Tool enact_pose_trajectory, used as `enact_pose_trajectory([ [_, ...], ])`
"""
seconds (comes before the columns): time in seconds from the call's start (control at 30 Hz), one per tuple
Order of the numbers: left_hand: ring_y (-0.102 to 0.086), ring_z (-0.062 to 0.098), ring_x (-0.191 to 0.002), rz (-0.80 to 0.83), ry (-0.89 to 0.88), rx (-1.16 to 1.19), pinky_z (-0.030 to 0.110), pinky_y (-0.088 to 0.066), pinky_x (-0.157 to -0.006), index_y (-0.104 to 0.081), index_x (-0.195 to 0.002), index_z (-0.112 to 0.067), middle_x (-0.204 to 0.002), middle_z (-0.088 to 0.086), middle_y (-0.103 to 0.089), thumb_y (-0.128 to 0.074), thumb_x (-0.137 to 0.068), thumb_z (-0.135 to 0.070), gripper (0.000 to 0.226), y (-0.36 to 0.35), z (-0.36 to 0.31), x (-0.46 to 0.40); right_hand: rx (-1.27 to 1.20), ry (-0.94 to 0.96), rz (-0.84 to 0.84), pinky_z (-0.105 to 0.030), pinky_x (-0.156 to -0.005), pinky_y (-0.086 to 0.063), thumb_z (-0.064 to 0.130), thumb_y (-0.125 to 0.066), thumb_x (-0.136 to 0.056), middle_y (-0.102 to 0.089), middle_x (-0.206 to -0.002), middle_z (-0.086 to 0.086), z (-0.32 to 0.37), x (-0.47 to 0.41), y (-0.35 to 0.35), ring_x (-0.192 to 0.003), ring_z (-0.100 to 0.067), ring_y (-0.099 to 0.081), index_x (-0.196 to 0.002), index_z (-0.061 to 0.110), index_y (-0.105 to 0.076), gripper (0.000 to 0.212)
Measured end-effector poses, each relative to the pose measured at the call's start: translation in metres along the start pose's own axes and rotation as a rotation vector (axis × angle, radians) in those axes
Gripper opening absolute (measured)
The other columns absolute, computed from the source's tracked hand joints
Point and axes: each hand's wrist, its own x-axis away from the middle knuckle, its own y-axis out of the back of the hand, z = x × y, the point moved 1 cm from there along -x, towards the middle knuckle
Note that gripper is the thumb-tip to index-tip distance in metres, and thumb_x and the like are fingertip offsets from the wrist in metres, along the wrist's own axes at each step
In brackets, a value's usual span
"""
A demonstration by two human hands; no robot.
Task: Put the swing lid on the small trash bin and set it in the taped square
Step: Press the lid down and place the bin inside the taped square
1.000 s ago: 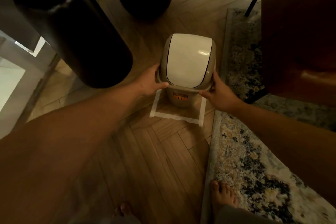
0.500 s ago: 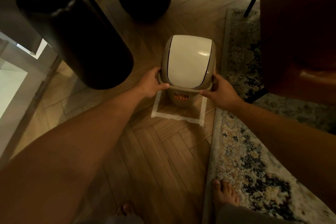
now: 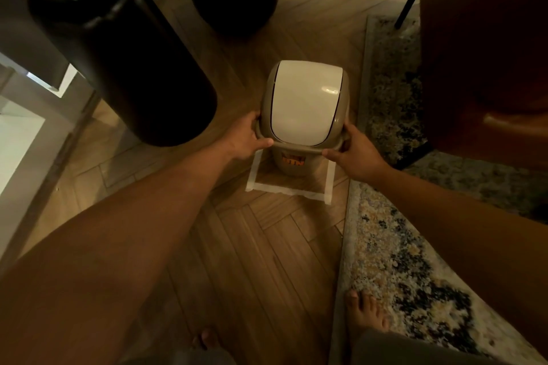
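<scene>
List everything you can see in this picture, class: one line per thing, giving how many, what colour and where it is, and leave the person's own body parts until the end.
small trash bin: 1, tan, on the floor at the centre, held by both hands
swing lid: 1, white flap in a tan frame, on top of the bin
taped square: 1, white, on the floor around the bin's base
wood floor: 1, brown herringbone, under everything
rug: 1, grey, blue and gold pattern, right of the square
dark rounded objects: 2, black, upper left and top centre
brown furniture: 1, upper right
left hand: 1, on the lid's left rim
right hand: 1, on the lid's right rim
bare feet: 2, bottom edge
</scene>
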Motion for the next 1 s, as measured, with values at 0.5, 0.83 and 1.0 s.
enact_pose_trajectory([
  [0.5, -0.056, 0.025, -0.128, -0.013, -0.022, -0.034, 0.035, -0.044, -0.104, -0.035, -0.152, -0.019, -0.140, 0.009, -0.057, -0.081, -0.082, -0.022, 0.084, -0.003, 0.011, -0.017, 0.053, 0.052, 0.015, -0.039, -0.111, -0.047, 0.019, -0.078, -0.090, -0.055, -0.149, 0.006, -0.001, 0.000, 0.002, -0.128, -0.007, -0.057, -0.162, 0.028, -0.022, 0.092],
  [0.83, -0.038, 0.022, -0.141, -0.106, -0.158, -0.100, 0.039, -0.033, -0.113, -0.013, -0.158, -0.035, -0.158, 0.001, -0.034, -0.081, -0.081, -0.026, 0.104, -0.008, 0.026, -0.018, 0.290, 0.265, -0.099, -0.029, -0.110, -0.037, 0.030, -0.087, -0.076, -0.032, -0.164, 0.005, 0.006, 0.001, 0.014, -0.147, -0.011, -0.035, -0.163, 0.035, -0.003, 0.122],
  [1.0, -0.036, 0.019, -0.142, -0.121, -0.166, -0.097, 0.026, -0.026, -0.107, -0.025, -0.157, -0.025, -0.156, 0.000, -0.039, -0.079, -0.082, -0.027, 0.092, -0.011, 0.031, -0.021, 0.318, 0.220, -0.114, -0.034, -0.103, -0.045, 0.033, -0.084, -0.081, -0.049, -0.154, 0.007, -0.002, 0.002, 0.010, -0.137, -0.018, -0.051, -0.160, 0.043, 0.001, 0.117],
])
